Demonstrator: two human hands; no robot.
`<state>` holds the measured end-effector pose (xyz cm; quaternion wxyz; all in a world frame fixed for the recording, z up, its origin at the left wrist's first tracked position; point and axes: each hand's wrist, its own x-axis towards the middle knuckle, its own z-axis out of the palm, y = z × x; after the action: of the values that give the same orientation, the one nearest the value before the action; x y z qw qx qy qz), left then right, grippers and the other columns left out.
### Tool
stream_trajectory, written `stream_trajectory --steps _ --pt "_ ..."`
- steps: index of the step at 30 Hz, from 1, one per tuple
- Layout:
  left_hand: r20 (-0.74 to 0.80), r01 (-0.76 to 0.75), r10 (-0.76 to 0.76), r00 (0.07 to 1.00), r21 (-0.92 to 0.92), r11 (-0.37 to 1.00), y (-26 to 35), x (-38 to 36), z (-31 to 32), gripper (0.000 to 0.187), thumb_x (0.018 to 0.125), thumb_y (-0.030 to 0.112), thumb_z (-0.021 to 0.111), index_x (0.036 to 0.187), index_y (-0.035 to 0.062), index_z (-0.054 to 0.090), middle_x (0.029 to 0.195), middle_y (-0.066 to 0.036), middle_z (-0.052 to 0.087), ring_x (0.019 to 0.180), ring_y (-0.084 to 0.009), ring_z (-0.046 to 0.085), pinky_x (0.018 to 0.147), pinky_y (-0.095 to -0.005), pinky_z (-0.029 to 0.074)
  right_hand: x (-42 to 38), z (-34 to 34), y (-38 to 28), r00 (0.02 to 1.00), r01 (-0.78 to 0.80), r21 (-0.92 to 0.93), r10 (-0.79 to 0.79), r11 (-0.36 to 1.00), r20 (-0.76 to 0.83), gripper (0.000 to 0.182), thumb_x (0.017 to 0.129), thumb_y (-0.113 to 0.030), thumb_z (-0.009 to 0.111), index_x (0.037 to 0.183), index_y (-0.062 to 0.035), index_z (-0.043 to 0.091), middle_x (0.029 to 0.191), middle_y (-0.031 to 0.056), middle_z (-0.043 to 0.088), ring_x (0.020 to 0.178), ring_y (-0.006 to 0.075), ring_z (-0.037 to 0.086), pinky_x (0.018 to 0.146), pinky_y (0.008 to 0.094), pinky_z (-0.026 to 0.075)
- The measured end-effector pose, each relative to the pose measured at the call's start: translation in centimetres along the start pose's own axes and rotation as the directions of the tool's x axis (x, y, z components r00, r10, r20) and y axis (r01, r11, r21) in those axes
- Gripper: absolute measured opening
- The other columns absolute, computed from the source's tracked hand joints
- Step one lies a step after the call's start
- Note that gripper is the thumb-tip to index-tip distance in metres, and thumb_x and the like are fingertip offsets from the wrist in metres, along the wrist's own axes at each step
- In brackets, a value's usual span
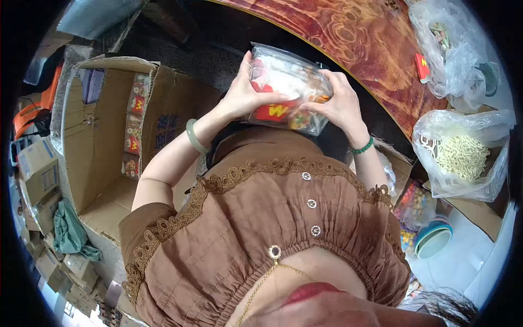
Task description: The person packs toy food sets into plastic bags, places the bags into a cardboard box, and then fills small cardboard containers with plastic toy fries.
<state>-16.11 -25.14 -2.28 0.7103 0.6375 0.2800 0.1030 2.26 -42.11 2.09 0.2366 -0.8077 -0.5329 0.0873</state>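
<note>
A clear plastic package (291, 76) with white, red and orange contents and a red label bearing a yellow letter is held up above my lap. My left hand (248, 92) grips its left side, thumb across the front and fingers at the upper edge. On the opposite side my right hand (339, 103) holds it, thumb pressed on the front near the lower right. What the fingers behind the package do is hidden. The wooden table edge (348, 54) lies just beyond the package.
At left stands an open cardboard box (98, 147) with similar packages (132, 144) along its inner wall. On the right are a bag of pale curly pieces (460, 155), a red packet (422, 68), another clear bag (455, 60) and stacked bowls (434, 240). Cartons (38, 169) sit far left.
</note>
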Motion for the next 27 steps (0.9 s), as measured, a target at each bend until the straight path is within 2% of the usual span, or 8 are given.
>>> stream_trajectory --steps 6,7,8,9,12,14,16,27 --pt "-0.088 -0.053 0.055 0.995 0.024 0.998 -2.7 0.9 -0.1 0.118 0.060 0.017 0.089 0.146 -0.0009 0.010 0.133 -0.019 0.046 0.121 -0.0244 0.047 0.104 -0.0363 0.038 -7.2 -4.7 7.5 0.817 -0.574 0.471 0.430 0.670 0.385 0.037 0.086 -0.031 0.068 0.109 -0.0028 0.064 0.087 0.0023 0.063 0.072 0.0080 0.052 0.067 0.0235 0.044" --pt "-0.104 -0.080 0.085 0.991 0.050 0.996 -2.9 0.9 -0.3 0.119 0.059 0.017 0.090 0.145 -0.0026 0.010 0.133 -0.020 0.045 0.122 -0.0250 0.047 0.104 -0.0363 0.038 -10.2 -5.4 9.8 0.698 -0.656 0.123 0.537 0.744 0.474 0.044 0.085 -0.040 0.066 0.112 -0.0055 0.065 0.093 0.0081 0.066 0.078 0.0161 0.060 0.073 0.0298 0.048" --pt "-0.105 -0.065 0.074 0.992 0.080 0.995 -3.1 0.9 -0.6 0.128 0.053 0.039 0.089 0.143 -0.0091 0.012 0.139 -0.028 0.034 0.130 -0.0334 0.039 0.109 -0.0385 0.032 -11.4 -6.7 8.3 0.658 -0.312 -0.678 0.666 0.666 0.351 0.052 0.082 -0.048 0.067 0.115 -0.0083 0.064 0.104 0.0157 0.066 0.092 0.0292 0.064 0.084 0.0389 0.048" --pt "-0.117 -0.011 0.038 0.992 0.221 0.975 -2.5 0.6 -0.7 0.128 0.055 0.031 0.091 0.145 -0.0062 0.008 0.138 -0.025 0.039 0.127 -0.0295 0.043 0.108 -0.0368 0.033 -11.5 -8.3 6.0 0.748 -0.082 -0.823 0.581 0.562 0.322 0.056 0.077 -0.051 0.069 0.116 -0.0098 0.064 0.111 0.0207 0.063 0.102 0.0375 0.060 0.090 0.0458 0.046" --pt "-0.126 0.018 0.017 0.992 0.268 0.963 -2.0 0.1 -0.6 0.135 0.050 0.048 0.088 0.146 -0.0039 0.009 0.144 -0.029 0.029 0.135 -0.0360 0.031 0.112 -0.0391 0.026 -5.7 -8.4 2.0 0.903 -0.407 0.036 0.396 0.913 0.166 0.029 0.091 -0.014 0.060 0.116 -0.0003 0.059 0.107 0.0126 0.066 0.101 0.0221 0.062 0.085 0.0326 0.049" --pt "-0.122 0.036 -0.009 0.993 0.222 0.974 -1.5 -0.3 -0.7 0.135 0.049 0.050 0.088 0.146 -0.0025 0.010 0.145 -0.029 0.027 0.136 -0.0377 0.029 0.113 -0.0395 0.025 -0.8 -6.2 -0.4 0.973 -0.164 0.474 0.064 0.865 0.221 0.035 0.093 -0.016 0.058 0.121 0.0031 0.054 0.118 0.0128 0.061 0.111 0.0205 0.056 0.093 0.0318 0.044" --pt "-0.134 0.021 0.004 0.991 0.184 0.983 -1.9 -0.4 -0.6 0.135 0.050 0.050 0.088 0.146 -0.0018 0.009 0.144 -0.029 0.026 0.135 -0.0381 0.030 0.112 -0.0402 0.026 4.2 -2.6 -0.7 0.940 0.134 0.301 -0.217 0.944 0.263 0.060 0.092 -0.044 0.053 0.130 0.0024 0.047 0.132 0.0174 0.050 0.125 0.0282 0.046 0.104 0.0384 0.034" --pt "-0.325 -0.036 0.092 0.941 0.175 0.984 -3.2 -2.2 -0.5 0.119 0.065 0.067 0.070 0.145 -0.0031 0.015 0.147 -0.028 0.022 0.136 -0.0431 0.021 0.110 -0.0591 0.016 6.7 2.2 0.3 0.744 0.099 0.270 -0.251 0.958 0.620 0.106 0.076 -0.079 0.047 0.144 -0.0006 0.026 0.142 0.0201 0.031 0.131 0.0321 0.033 0.107 0.0424 0.029"
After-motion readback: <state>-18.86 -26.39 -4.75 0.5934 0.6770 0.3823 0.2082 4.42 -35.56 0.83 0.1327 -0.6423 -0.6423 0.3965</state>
